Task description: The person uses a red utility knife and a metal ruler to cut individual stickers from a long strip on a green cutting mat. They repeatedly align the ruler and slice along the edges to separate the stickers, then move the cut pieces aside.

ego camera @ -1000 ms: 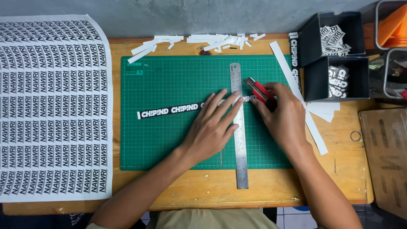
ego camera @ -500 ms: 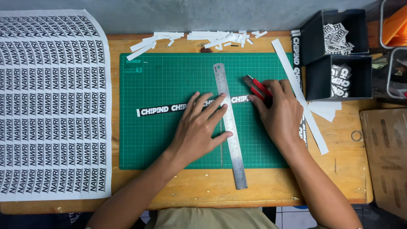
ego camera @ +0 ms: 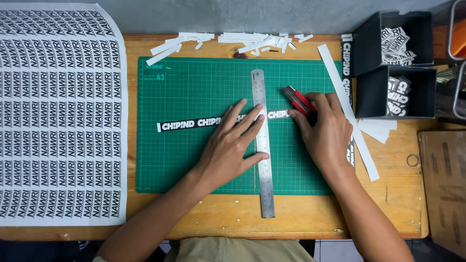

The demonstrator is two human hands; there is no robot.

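While the left hand [ego camera: 232, 145] lies flat with fingers spread, pinning a steel ruler [ego camera: 262, 145] to the green cutting mat [ego camera: 194, 160], the right hand [ego camera: 326, 131] keeps its fingers clamped on a red utility knife [ego camera: 298, 100] just right of the ruler's edge. A black label strip [ego camera: 189, 124] with white lettering runs left to right across the mat, its long axis crossing the ruler at a right angle; it passes beneath the left fingers and the ruler, and a short end [ego camera: 278, 114] emerges on the knife side, touching the right fingertips. The right hand is the nearer one to that end. At the worktop's [ego camera: 388, 204] right edge stand two black open boxes: the upper box [ego camera: 369, 43] and the lower box [ego camera: 371, 92] each hold a loose pile of cut black-and-white labels. White paper offcuts [ego camera: 242, 42] lie scattered beyond the mat, and a large printed label sheet [ego camera: 58, 116] covers the left.
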